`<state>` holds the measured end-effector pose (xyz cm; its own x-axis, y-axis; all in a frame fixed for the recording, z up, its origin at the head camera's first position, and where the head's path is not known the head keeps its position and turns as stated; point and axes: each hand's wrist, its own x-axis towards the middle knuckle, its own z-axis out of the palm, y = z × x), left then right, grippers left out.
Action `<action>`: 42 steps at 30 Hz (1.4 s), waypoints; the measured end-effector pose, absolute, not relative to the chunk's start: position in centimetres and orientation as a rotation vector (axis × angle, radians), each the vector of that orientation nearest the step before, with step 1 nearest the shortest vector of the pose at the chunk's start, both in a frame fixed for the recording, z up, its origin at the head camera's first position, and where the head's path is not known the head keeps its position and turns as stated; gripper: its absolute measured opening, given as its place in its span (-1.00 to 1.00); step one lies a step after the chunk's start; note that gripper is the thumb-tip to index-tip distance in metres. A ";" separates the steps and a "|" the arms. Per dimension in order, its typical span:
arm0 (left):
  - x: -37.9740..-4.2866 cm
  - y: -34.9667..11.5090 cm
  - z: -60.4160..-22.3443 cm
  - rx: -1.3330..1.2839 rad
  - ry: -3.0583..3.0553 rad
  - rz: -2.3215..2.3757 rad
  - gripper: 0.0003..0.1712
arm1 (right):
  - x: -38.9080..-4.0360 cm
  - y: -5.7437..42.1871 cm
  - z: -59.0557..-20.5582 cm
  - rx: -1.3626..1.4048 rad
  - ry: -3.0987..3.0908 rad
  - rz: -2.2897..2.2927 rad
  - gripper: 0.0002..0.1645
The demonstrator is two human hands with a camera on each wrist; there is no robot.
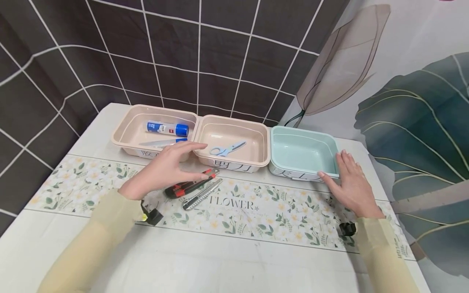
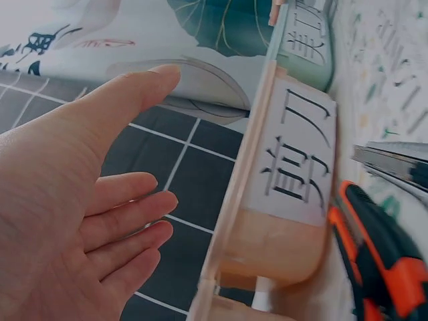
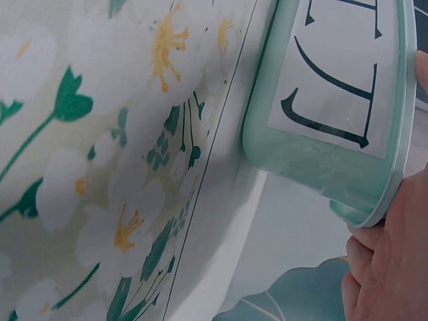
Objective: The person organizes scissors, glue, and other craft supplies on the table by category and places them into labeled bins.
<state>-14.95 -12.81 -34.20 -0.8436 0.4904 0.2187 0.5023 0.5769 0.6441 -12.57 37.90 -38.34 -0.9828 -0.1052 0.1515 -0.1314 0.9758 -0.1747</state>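
Note:
My left hand hovers with thumb and fingers spread and holds nothing. It is above a red-and-black utility knife, in front of the pink bins. Beside that knife lies a slim silver utility knife. My right hand rests against the right end of the green bin, fingers straight along its side and thumb at the front rim. No object shows inside this bin. Blue scissors lie in the middle pink bin. The right wrist view shows part of the right hand beside the green rim.
The left pink bin holds a blue-and-white glue stick and a clear tapered tube with a blue end. The three bins stand in a row with labels in front. A dark tiled-pattern backdrop rises behind the table.

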 end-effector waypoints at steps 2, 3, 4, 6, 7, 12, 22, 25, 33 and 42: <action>-14.5 -13.1 -34.5 -0.854 -2.807 -1.134 -0.07 | -12.6 37.9 -38.3 0.179 -2.982 0.278 0.05; -14.3 -13.2 -34.7 -0.853 -2.820 -1.136 -0.06 | -12.6 37.9 -38.3 0.179 -2.982 0.277 0.05; -14.1 -13.3 -34.9 -0.857 -2.830 -1.141 -0.06 | -12.6 38.0 -38.3 0.179 -2.982 0.276 0.05; -13.7 -13.6 -35.3 -0.866 -2.843 -1.136 -0.06 | -12.6 38.0 -38.4 0.178 -2.982 0.277 0.06; -13.6 -13.7 -35.6 -0.876 -2.843 -1.130 -0.06 | -12.6 38.0 -38.4 0.177 -2.982 0.277 0.06; -13.3 -14.4 -37.0 -0.925 -2.859 -1.070 -0.04 | -12.6 38.0 -38.4 0.174 -2.978 0.284 0.06; -12.5 -15.5 -39.2 -0.888 -2.945 -1.024 -0.02 | -12.6 38.0 -38.6 0.172 -2.977 0.289 0.05; -12.4 -15.5 -39.6 -0.883 -2.966 -1.017 -0.03 | -12.6 38.0 -38.6 0.170 -2.976 0.287 0.05; -12.6 -15.2 -40.1 -0.879 -3.000 -0.946 -0.10 | -12.7 37.9 -38.5 0.175 -2.965 0.280 0.05; -12.8 -14.8 -40.1 -0.890 -3.018 -0.911 -0.17 | -12.6 37.9 -38.6 0.161 -2.968 0.275 0.05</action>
